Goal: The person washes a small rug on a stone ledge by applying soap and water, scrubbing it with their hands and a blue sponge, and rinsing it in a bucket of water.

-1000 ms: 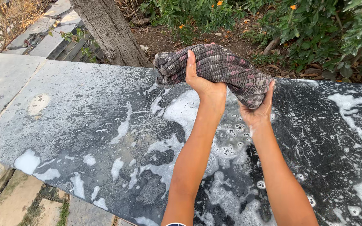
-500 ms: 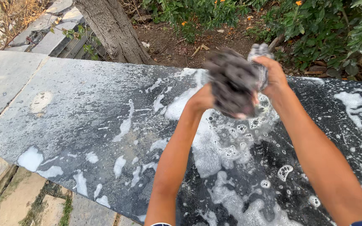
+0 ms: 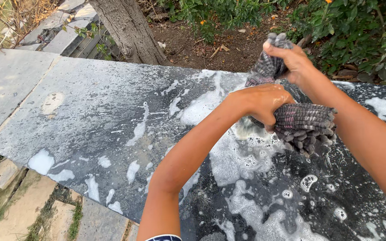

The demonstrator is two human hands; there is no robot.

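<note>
Outdoor setting: a large dark stone slab [image 3: 90,129], wet and streaked with white soap foam [image 3: 228,156], fills most of the view. Foam is thickest from the centre toward 5 o'clock, with scattered patches toward 8 o'clock.

Nearest the camera, at 6 o'clock, the left forearm enters and rises toward 1 o'clock. The right forearm enters from 4 o'clock and runs up toward 1 o'clock.

Beyond the centre, toward 2 o'clock, the left hand [image 3: 260,102] is clenched around the middle of a grey and purple striped knitted cloth [image 3: 304,125]. The cloth's lower end hangs bunched just right of this hand, above the foamy slab; whether it touches the stone cannot be told.

Further out, at 1 o'clock, the right hand [image 3: 293,58] grasps the upper end of the same cloth, fingers closed over it. The cloth runs taut and twisted between the two hands.

At 9 o'clock, a paler grey slab [image 3: 1,89] adjoins the dark one. At 7 o'clock, rough paving stones [image 3: 18,209] with grass in the joints lie below the slab edge.

At the far side, 12 o'clock, a tree trunk [image 3: 130,29] stands just behind the slab on bare soil [image 3: 202,47]. From 12 to 2 o'clock, green shrubs [image 3: 349,31] with small orange flowers line the background.
</note>
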